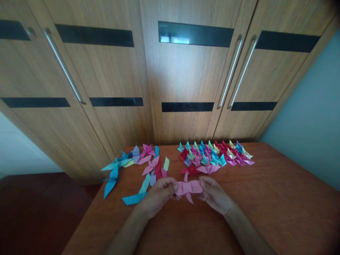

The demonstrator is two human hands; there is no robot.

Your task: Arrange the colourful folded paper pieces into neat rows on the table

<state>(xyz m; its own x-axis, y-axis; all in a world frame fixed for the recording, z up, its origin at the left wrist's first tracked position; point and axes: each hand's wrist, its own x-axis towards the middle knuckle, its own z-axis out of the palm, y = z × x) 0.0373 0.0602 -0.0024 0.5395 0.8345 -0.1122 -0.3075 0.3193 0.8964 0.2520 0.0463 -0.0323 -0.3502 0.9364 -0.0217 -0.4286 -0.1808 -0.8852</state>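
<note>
A pink origami crane point(188, 187) is held up above the table, its wings spread to the sides and its two narrow points sticking out toward and away from me. My left hand point(162, 193) pinches one wing between thumb and fingers. The other wing is gripped by my right hand point(214, 195). Just beyond the crane, a pink crane point(208, 169) and a red crane point(191, 170) lie on the table. Nearest my left hand are blue point(134, 199) and pale green point(145, 183) folded paper pieces.
Rows of small colourful folded cranes point(204, 153) stand at the back right of the brown table point(278, 205). Larger cranes and folded papers, including a blue crane point(113, 176), lie scattered at the left. A wooden wardrobe point(183, 78) rises behind.
</note>
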